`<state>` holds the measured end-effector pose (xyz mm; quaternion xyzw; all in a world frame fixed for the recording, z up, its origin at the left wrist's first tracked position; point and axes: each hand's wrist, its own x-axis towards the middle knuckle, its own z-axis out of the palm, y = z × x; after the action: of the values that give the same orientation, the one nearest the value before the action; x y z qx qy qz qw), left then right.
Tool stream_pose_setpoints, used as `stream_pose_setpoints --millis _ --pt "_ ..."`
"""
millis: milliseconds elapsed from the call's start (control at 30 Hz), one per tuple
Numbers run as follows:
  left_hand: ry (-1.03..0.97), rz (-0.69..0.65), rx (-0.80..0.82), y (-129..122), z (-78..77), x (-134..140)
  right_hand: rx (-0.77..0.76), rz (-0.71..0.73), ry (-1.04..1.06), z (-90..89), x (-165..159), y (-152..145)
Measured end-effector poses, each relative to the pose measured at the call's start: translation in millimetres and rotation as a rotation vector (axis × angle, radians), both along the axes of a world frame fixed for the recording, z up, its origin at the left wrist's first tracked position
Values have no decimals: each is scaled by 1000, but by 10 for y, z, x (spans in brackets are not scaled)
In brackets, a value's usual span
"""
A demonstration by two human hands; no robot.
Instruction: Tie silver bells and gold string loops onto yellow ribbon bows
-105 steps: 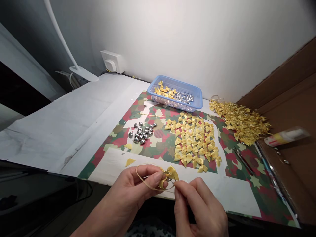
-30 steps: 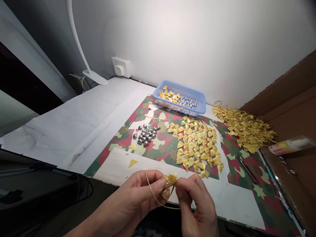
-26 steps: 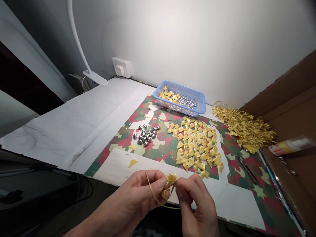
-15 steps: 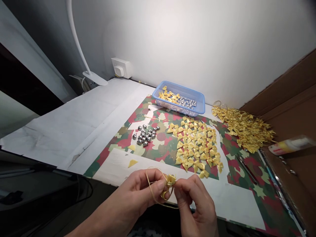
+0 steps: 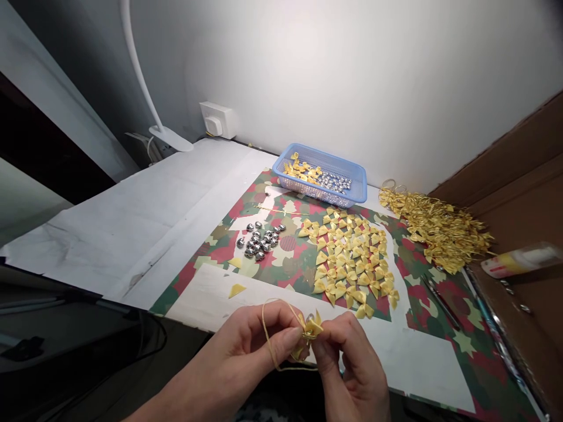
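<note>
Gold cord [image 5: 297, 368] loops over the left hand [image 5: 259, 340], whose fingertips pinch a yellow bow [image 5: 315, 327] at six o'clock; at its three o'clock, the right hand's [image 5: 354, 360] closed fingers seemingly grip cord. Slack could loosen the wrap.

Faces a plain white wall [image 5: 246, 70] on the far side, glowing brightest around its upper middle and dimming to grey toward the left. Includes a white socket box [image 5: 219, 119] low on that wall, just above table height. Has a curved white lamp stem [image 5: 139, 70] at the far left, rising from a flat white base [image 5: 171, 139]. Shows a table [image 5: 109, 217] covered in white at the left, a brown board [image 5: 536, 193] along the right, and dark, dim space below at near left.
</note>
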<state>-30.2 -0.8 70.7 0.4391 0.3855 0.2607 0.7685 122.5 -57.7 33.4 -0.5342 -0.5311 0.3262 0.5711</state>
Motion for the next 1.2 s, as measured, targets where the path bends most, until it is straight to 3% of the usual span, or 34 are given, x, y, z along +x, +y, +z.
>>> stream_pose_setpoints --millis 133,300,433,567,833,1067,1200 --pt "-1 -3 45 21 61 12 15 3 4 -19 2 2" --pt "65 6 105 19 57 -6 7 -41 -142 9 49 -10" --pt "157 26 182 5 41 -14 181 -145 -322 94 138 -28" --pt "162 15 172 6 50 -4 202 -70 -490 148 203 2" --pt "200 25 257 -26 -93 -37 192 -14 -440 104 150 72" --pt "123 8 150 22 -56 -30 199 -32 -512 60 177 101" --pt "24 -6 46 65 -64 -48 225 -131 -609 104 178 36"
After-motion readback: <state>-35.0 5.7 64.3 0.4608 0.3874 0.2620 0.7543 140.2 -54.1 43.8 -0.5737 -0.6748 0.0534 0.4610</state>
